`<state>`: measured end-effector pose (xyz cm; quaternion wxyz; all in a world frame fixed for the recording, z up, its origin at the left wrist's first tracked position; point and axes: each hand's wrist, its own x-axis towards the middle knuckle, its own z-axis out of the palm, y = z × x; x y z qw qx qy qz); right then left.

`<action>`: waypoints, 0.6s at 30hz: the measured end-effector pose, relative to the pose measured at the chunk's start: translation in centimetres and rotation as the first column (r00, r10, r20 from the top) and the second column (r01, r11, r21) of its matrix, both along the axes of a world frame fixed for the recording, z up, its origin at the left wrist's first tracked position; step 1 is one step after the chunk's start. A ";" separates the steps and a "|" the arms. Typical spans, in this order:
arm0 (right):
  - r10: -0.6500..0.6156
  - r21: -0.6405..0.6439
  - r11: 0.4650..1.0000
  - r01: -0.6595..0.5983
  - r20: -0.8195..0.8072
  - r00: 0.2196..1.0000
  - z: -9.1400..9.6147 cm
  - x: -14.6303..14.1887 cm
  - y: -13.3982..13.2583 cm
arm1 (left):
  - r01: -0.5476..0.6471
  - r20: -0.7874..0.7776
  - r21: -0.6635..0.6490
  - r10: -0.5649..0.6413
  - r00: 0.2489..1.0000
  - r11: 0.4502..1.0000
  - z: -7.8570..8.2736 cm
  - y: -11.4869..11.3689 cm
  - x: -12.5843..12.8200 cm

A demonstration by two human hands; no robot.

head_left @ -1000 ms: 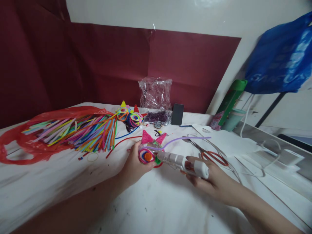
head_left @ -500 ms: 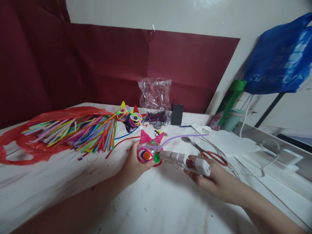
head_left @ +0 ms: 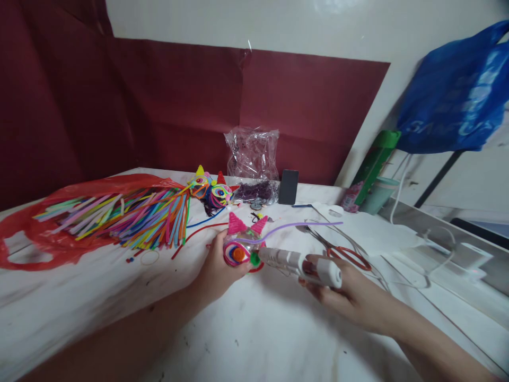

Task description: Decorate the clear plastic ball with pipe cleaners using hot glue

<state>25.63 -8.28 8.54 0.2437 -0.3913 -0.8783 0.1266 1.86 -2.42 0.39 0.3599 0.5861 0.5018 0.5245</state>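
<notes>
My left hand point(head_left: 217, 268) grips the craft head point(head_left: 239, 246) just above the table point(head_left: 254, 329); my right hand point(head_left: 350, 294) clasps the glue gun point(head_left: 300, 262), nozzle touching the head's green dot. I'd squeeze gently, keep the head steady, fingers clear of the tip.

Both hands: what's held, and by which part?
Left hand grips the pipe-cleaner figure by its round lower body, from the left side. Right hand grips the white glue gun at its rear handle end, nozzle at the figure.
</notes>
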 end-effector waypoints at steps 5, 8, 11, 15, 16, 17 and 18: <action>-0.023 0.039 0.999 0.023 0.000 1.000 -0.1 0.4 0.1 | -0.023 0.027 0.022 0.023 0.999 0.999 0.5 -0.3 0.2; -0.039 0.039 0.998 0.039 0.000 0.999 -0.2 0.6 0.2 | -0.023 0.024 0.007 0.022 0.999 1.000 0.7 -0.4 0.2; -0.031 0.035 0.999 0.031 -0.005 1.000 -0.1 0.6 0.2 | -0.025 0.010 0.005 0.025 1.000 1.000 0.6 -0.3 0.2; -0.010 -0.002 1.000 0.010 -0.023 1.000 -0.1 0.2 0.1 | -0.017 -0.017 0.008 0.017 1.000 1.000 0.4 -0.2 0.0; -0.002 -0.010 1.000 0.001 -0.033 0.999 -0.2 0.0 0.1 | -0.016 -0.022 0.014 0.016 1.000 1.000 0.4 -0.2 0.0; 0.011 -0.018 1.000 -0.012 -0.045 0.999 -0.2 -0.1 0.1 | -0.015 -0.022 0.023 0.015 1.000 1.000 0.3 -0.2 0.0; 0.022 -0.021 1.000 -0.024 -0.057 0.998 -0.3 -0.2 0.2 | -0.011 -0.019 0.035 0.012 1.000 0.999 0.3 -0.2 0.0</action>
